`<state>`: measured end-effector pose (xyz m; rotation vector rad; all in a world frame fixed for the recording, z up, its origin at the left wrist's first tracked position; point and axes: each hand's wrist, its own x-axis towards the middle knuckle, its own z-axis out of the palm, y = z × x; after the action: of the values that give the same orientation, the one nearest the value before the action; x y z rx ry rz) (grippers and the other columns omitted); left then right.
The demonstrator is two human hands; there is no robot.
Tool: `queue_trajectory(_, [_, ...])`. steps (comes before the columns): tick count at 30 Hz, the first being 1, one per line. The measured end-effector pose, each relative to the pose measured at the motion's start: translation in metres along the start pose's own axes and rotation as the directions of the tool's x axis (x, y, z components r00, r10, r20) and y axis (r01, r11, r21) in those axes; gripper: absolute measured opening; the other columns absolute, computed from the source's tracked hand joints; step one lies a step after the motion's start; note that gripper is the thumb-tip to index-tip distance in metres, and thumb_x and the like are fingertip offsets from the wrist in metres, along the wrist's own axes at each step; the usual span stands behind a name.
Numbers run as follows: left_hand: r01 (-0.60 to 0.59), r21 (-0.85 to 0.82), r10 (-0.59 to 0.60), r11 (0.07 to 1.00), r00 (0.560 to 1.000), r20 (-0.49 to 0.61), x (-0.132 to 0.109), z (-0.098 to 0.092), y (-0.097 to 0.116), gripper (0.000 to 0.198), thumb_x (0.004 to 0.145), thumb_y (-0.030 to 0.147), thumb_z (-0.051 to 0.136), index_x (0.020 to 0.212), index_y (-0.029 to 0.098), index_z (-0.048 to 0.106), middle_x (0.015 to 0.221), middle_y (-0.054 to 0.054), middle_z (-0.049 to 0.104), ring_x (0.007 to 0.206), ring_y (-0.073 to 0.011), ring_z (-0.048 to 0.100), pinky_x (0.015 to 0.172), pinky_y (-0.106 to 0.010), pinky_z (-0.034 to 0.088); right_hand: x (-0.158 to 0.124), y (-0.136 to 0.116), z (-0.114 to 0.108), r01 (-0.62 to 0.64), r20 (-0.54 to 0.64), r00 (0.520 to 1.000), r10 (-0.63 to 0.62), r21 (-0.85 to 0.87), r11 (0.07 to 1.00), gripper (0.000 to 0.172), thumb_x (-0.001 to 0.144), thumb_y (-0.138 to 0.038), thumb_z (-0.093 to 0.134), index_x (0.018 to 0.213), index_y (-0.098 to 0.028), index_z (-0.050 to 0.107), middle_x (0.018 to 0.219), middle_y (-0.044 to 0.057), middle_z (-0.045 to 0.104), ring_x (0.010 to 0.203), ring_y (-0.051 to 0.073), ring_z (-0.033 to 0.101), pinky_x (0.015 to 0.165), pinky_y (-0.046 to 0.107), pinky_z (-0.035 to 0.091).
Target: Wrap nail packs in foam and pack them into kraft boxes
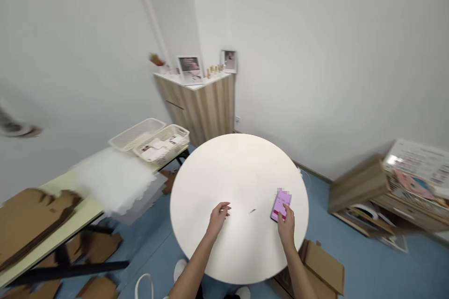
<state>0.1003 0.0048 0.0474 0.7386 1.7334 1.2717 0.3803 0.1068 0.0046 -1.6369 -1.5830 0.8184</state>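
My right hand (286, 225) grips the near end of a phone with a pink screen (280, 203), which lies low over the right part of the round white table (238, 168). My left hand (219, 217) rests on the table's middle with its fingers loosely curled and nothing in them. A small dark speck (252, 211) lies on the tabletop between the two hands.
A long yellow-green table (59, 233) at left carries cardboard pieces (31, 217), white foam sheets (112, 177) and two white baskets (161, 142). A wooden cabinet (201, 105) with picture frames stands in the corner. Cardboard boxes (321, 268) sit on the blue floor, shelving (396, 187) at right.
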Motion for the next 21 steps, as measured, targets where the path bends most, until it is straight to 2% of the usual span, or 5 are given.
queue_trajectory(3, [0.006,-0.057,-0.017,0.998,0.982,-0.187,0.000,-0.095,0.000,0.039,0.074,0.049,0.057,0.096,0.018,0.068,0.095,-0.011,0.073,0.074,-0.0198,0.067,0.067,-0.032,0.051,-0.012,-0.059,0.064,0.060,0.098,0.993,-0.066,0.061,0.996,0.050,0.084,-0.039,0.042,0.130,-0.019,0.051,0.133,0.016,0.052,0.128,0.033,0.046,0.103,0.047,0.042])
queue_trajectory(6, [0.014,-0.103,-0.045,0.995,0.951,-0.305,0.001,-0.180,-0.004,0.046,0.071,0.054,0.059,0.097,0.018,0.068,0.097,-0.012,0.072,0.077,-0.0205,0.066,0.068,-0.032,0.050,-0.035,-0.117,0.135,0.109,0.180,0.975,-0.133,0.135,0.985,0.047,0.084,-0.039,0.045,0.126,-0.021,0.054,0.130,0.013,0.054,0.124,0.030,0.050,0.101,0.046,0.044])
queue_trajectory(12, [0.007,-0.184,-0.080,0.983,0.916,-0.392,0.012,-0.330,-0.014,0.051,0.066,0.058,0.064,0.095,0.017,0.068,0.094,-0.011,0.073,0.076,-0.0210,0.067,0.068,-0.032,0.050,-0.079,-0.231,0.270,0.189,0.343,0.901,-0.266,0.242,0.952,0.039,0.083,-0.039,0.050,0.118,-0.024,0.060,0.124,0.010,0.059,0.112,0.027,0.059,0.092,0.042,0.051])
queue_trajectory(16, [-0.027,-0.155,-0.049,0.988,0.886,-0.461,0.031,-0.407,-0.015,0.040,0.067,0.051,0.065,0.091,0.018,0.068,0.087,-0.008,0.072,0.074,-0.0201,0.067,0.071,-0.034,0.052,-0.088,-0.300,0.343,0.281,0.404,0.839,-0.365,0.254,0.926,0.039,0.084,-0.039,0.048,0.117,-0.023,0.060,0.123,0.010,0.059,0.109,0.026,0.060,0.092,0.044,0.051])
queue_trajectory(21, [-0.074,0.005,0.067,0.997,0.876,-0.478,0.069,-0.462,-0.008,0.026,0.072,0.038,0.063,0.090,0.021,0.068,0.093,-0.007,0.072,0.081,-0.0201,0.067,0.079,-0.036,0.054,-0.078,-0.359,0.414,0.400,0.445,0.759,-0.474,0.255,0.880,0.040,0.086,-0.039,0.045,0.117,-0.021,0.061,0.118,0.011,0.060,0.106,0.026,0.060,0.092,0.045,0.051])
